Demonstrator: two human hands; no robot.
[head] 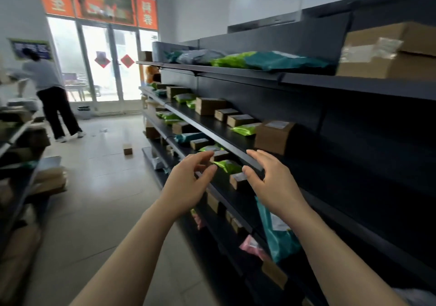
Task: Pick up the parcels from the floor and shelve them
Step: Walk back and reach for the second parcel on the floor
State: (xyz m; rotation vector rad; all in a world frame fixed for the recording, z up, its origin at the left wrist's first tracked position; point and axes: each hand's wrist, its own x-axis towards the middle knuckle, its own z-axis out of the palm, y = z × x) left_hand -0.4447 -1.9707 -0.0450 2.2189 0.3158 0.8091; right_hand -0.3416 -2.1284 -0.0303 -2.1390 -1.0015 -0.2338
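Both my hands hover in front of the dark shelf unit (236,151) on my right, and neither holds anything. My left hand (188,183) has relaxed, slightly bent fingers. My right hand (269,178) is likewise loose, its fingertips near the edge of the middle shelf. Between the two hands, on the shelf below, lie a green mailer bag (227,165) and a small brown box (238,179). One small cardboard parcel (127,149) stands on the tiled floor further down the aisle. The shelves carry several brown boxes and green and teal bags.
A large cardboard box (389,53) sits on the top shelf at right. A teal bag (278,232) hangs off a lower shelf near my right forearm. Another shelf unit with boxes (21,164) lines the left side. A person (52,98) stands by the glass doors (103,65).
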